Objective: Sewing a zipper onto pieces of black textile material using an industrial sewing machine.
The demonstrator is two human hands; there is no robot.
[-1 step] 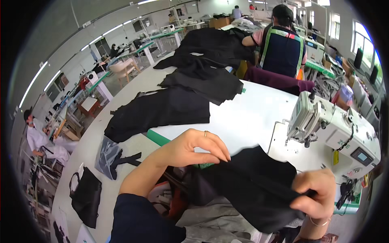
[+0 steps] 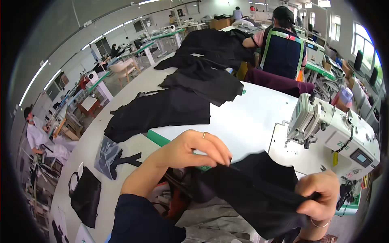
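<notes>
A piece of black fabric is stretched between my two hands, in front of the table's near edge. My left hand, with a ring on one finger, pinches its upper left edge between thumb and fingertips. At the right side my right hand grips the cloth with thumb and curled fingers, slightly blurred. Folds of the cloth hang below, over grey fabric on my lap. To the right of the cloth stands a white sewing machine with a small control screen.
Black garment pieces lie along the table, stretching toward a person seated at the far side. A clear plastic bag and a black strapped piece are at the left. Small scissors rest by the machine.
The right hand has shifted slightly right, and the black fabric is drawn tauter between both hands, its folds changed. My left hand has hardly moved.
</notes>
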